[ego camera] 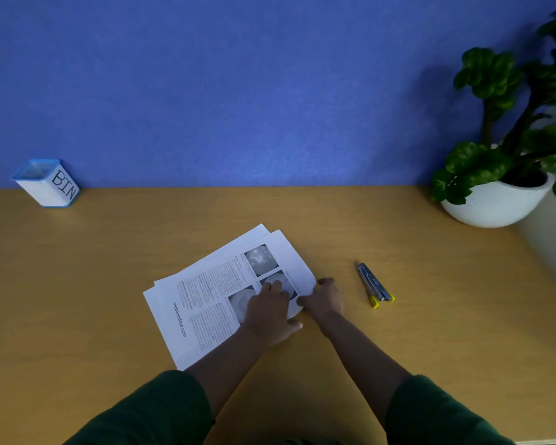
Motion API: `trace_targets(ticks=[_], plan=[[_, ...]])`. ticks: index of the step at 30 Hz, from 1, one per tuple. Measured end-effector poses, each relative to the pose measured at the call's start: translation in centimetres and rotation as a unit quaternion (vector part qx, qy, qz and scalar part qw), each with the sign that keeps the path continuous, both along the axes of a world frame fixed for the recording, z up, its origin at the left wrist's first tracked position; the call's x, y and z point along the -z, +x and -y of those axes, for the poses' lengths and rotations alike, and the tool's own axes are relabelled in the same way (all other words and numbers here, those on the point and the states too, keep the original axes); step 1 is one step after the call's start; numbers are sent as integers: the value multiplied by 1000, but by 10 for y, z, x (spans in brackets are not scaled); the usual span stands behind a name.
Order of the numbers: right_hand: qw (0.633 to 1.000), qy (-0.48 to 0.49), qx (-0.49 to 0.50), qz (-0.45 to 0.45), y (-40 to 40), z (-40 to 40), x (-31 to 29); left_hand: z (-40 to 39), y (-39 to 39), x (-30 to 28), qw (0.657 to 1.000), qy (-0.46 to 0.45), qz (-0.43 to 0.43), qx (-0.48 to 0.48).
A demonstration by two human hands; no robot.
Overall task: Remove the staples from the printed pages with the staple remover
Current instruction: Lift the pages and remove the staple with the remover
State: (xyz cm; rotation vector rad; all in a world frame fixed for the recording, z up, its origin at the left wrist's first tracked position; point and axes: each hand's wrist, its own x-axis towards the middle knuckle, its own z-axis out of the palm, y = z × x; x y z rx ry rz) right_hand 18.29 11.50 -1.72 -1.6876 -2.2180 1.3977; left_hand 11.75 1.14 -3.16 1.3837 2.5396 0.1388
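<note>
A blue wall (238, 85) rose behind the desk (77, 300). A white pot (498, 203) at the far right held a leafy plant (501, 123). The pages (212, 293) lay mid-desk, their long axis running from near left to far right. At the far left stood a tilted tub (47, 183) marked BIN; its contents could not be made out. The left hand (270, 311) pressed flat on the pages, fingers straight. The right hand (323, 298) pinched their curled right corner. The remover (374, 285) lay untouched just right of it, yellow tips toward the person.
</note>
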Motion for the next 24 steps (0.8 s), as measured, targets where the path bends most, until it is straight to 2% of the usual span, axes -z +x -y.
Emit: trace_targets(ticks=[3,6,12,18,22,24], plan=[[981,-132,107,-96,5,2,2,-1,1,1,1000,5,9,-14],[962,-174,160,-137,6,0,5,-3,3,1,999,10,13,-28],[964,-180,137,-139,6,-6,2,-9,5,-2,998,22,13,-54],[936,-246,140,-209,4,-10,-13,-21,4,-18,974,171,97,-113],[940,-214,96,-248,5,-12,-28,-25,-2,-33,963,198,110,-148],[965,-129,62,-222,12,-16,-33,-28,-9,-40,953,188,145,-187]])
